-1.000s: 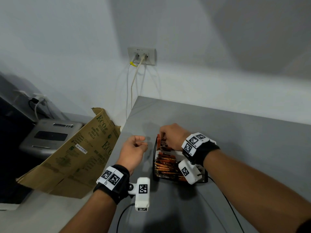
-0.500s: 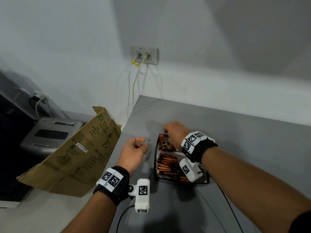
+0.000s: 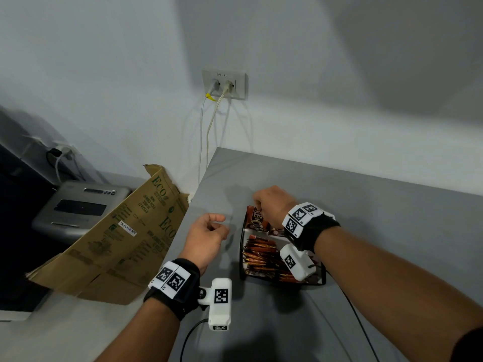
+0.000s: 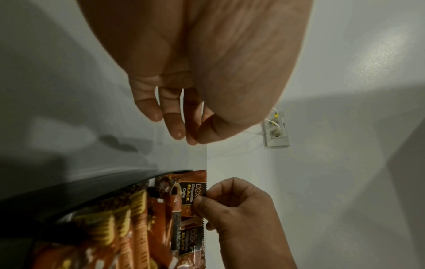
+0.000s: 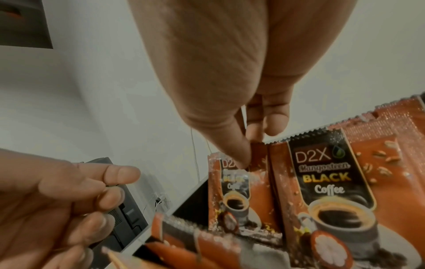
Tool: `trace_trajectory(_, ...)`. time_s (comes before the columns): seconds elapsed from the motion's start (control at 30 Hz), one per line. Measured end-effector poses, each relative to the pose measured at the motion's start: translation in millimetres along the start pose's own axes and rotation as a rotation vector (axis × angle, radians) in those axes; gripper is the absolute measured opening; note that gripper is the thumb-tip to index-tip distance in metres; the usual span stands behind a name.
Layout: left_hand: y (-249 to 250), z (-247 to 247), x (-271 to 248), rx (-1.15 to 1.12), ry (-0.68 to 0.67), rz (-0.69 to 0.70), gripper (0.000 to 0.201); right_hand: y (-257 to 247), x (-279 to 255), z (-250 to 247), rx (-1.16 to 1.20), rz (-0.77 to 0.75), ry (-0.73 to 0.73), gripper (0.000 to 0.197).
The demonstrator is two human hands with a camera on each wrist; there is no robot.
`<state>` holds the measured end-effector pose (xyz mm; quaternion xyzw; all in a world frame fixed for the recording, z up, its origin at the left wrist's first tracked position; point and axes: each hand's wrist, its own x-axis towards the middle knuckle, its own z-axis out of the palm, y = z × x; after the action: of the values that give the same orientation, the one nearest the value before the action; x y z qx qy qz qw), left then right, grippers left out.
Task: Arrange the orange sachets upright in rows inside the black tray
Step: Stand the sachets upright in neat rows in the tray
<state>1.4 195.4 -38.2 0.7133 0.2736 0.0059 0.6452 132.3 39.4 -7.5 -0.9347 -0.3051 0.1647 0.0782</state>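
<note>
Pinching the top edge of one orange sachet (image 3: 257, 216) at the far left corner of the black tray (image 3: 320, 279), the right hand (image 3: 273, 205) is seen in the head view with its fingers curled over the packet, probably so that it is kept standing while it is seated in its row. More sachets (image 3: 258, 257) are packed on edge through the near part of the tray, which sits on the grey counter (image 3: 366, 205). The left hand (image 3: 206, 237) is held just left of the tray, apart from it, fingers loosely curled and nothing gripped; it seems to be kept ready to steady the tray or the row. A cardboard box (image 3: 117, 239) leans at the counter's left edge. Compared with the earlier head pictures, the right hand has been drawn a little farther away and the sachet's printed face is now uncovered, while the left hand has loosened from a tighter fist.

In the left wrist view, the left hand (image 4: 184, 91) is shown with relaxed fingers (image 4: 174, 125) holding nothing. Beyond it the right hand (image 4: 239, 205) is seen with thumb and forefinger closed on the serrated top of the sachet (image 4: 190, 193), which stands above the tray's dark rim (image 4: 80, 189).

In the right wrist view, the grip is confirmed: the right thumb (image 5: 234, 147) is pressed on the top of the left upright sachet (image 5: 239, 196), beside a second upright one (image 5: 333, 191). The left hand (image 5: 57, 200) is seen nearby, slack.
</note>
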Motion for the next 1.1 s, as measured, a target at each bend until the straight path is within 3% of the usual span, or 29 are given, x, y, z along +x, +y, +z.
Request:
trace_trajectory(0.3, 1, 1, -2, 0.006, -0.004, 0.004, 0.023, 2, -5, -5, 0.021, -0.002, 0.015, 0.018)
trace_trajectory(0.5, 4, 1, -2, 0.037, -0.012, 0.02, 0.021, 25, -22, -36, 0.153, 0.05, 0.082, 0.012)
trace_trajectory(0.57, 5, 3, 0, 0.059, -0.024, 0.027, 0.02, 35, -38, -41, 0.17, 0.068, 0.012, 0.012)
trace_trajectory(0.63, 6, 7, 2, 0.104, -0.047, 0.037, 0.02, 41, -55, -37, 0.18, 0.081, -0.151, 0.019)
trace_trajectory(0.77, 11, 22, 5, 0.207, -0.12, 0.065, 0.015, 46, -77, -15, 0.055, 0.022, -0.337, 0.035)
trace_trajectory(1.1, 15, 38, 4, 0.253, -0.199, 0.024, 0.021, 45, -79, 4, 0.175, 0.041, -0.297, 0.034)
